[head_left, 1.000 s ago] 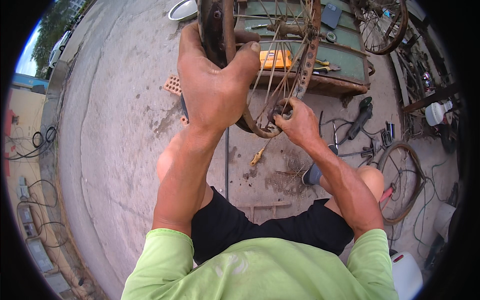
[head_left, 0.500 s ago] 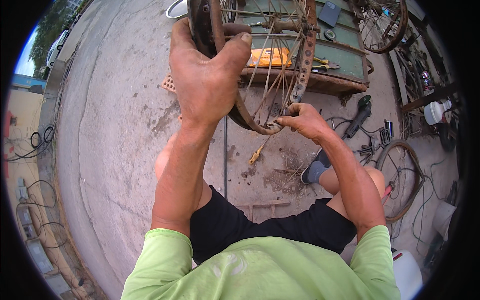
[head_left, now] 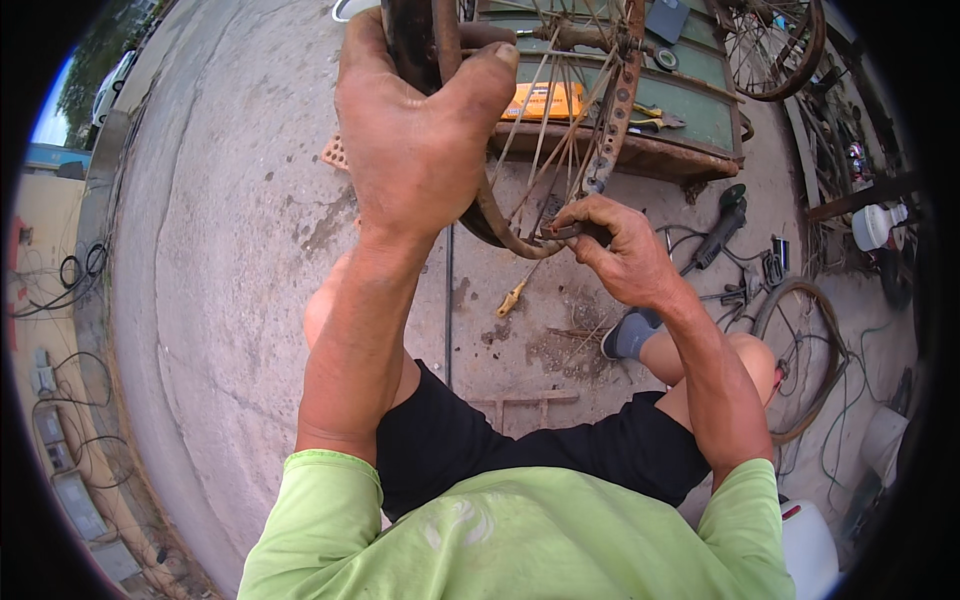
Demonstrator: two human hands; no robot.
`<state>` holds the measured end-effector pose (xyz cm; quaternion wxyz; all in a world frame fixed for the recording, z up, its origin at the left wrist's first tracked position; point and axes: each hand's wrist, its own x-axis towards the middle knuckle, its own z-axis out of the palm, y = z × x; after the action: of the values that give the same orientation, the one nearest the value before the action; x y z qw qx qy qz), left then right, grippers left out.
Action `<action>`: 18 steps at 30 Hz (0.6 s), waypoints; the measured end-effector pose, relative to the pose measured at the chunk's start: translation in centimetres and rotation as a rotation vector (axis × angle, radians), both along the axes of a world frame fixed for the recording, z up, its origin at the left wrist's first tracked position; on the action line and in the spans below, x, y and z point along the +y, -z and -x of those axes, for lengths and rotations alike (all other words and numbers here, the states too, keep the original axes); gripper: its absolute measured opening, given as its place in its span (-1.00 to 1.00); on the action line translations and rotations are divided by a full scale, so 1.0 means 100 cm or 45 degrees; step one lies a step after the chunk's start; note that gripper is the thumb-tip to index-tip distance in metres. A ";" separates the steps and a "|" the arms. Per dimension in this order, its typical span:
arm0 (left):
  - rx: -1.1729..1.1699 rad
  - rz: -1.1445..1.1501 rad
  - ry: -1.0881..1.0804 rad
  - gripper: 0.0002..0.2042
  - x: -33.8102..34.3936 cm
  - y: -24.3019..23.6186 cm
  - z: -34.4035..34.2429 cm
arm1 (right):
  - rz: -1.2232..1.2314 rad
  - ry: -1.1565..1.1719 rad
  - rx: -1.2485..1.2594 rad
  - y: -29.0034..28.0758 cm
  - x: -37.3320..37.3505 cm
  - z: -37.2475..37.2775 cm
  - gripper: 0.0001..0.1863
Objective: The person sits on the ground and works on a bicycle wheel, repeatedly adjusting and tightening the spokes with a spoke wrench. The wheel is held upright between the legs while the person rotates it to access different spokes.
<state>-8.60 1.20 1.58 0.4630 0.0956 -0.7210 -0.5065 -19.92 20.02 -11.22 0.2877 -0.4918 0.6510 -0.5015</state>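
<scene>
A rusty spoked bicycle wheel (head_left: 617, 115) stands upright before me, its top cut off by the frame edge. My left hand (head_left: 415, 150) is closed round the left side of its rim, thumb toward the spokes. At the lower right of the rim, my right hand (head_left: 628, 255) is closed with fingers curled. Between its thumb and fingers shows a short dark strip (head_left: 562, 232) against the rim; whether it is part of the wheel I cannot tell. A yellow-handled screwdriver (head_left: 512, 298) lies on the ground below the wheel.
Behind the wheel is a green metal box (head_left: 700, 130) bearing an orange pack (head_left: 545, 101), pliers (head_left: 657, 122) and a tape roll (head_left: 666, 59). A corded power tool (head_left: 722, 228) and a loose tyre (head_left: 838, 350) lie right. Another wheel (head_left: 795, 75) stands far right.
My right hand has lifted slightly, and its fingers now curl over the dark strip at the rim. The wheel and my left hand have shifted only slightly.
</scene>
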 end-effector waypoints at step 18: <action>-0.025 0.139 -0.032 -0.52 -0.006 0.006 -0.005 | -0.269 -0.025 -0.720 -0.009 -0.006 -0.003 -0.55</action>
<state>-8.13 0.57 0.94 0.4668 0.0842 -0.7510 -0.4595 -19.61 19.45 -10.29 0.5122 -0.3063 0.5888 -0.5451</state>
